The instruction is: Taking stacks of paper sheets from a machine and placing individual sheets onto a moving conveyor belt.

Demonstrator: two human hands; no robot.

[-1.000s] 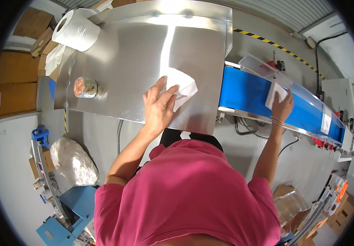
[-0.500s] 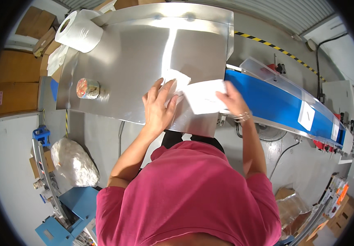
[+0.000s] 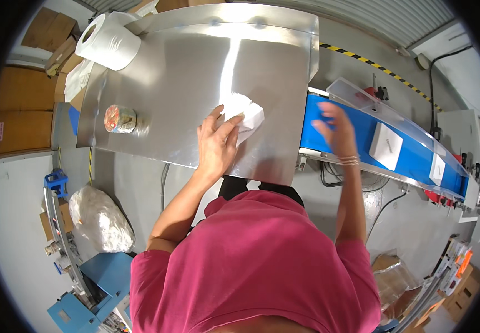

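Observation:
My left hand grips a small bunch of white paper packets at the middle front of a steel table, thumb and fingers closed on their near left edge. Whether these packets hold anything cannot be seen. Over the near end of a blue conveyor belt, my right hand hovers with its fingers apart and blurred, holding nothing. A flat white packet with faint print lies on the belt to the right of that hand. Farther along the belt lies a second white packet.
A roll of clear tape or film stands on the table's left side. At the back left corner sits a big white roll. A clear guard runs along the belt's far side. A filled plastic bag rests on the floor at left.
My right hand has let go of a white packet and moved right, over the belt; a packet now lies beyond it. Packets on the belt have shifted toward its far end. The left hand barely moved.

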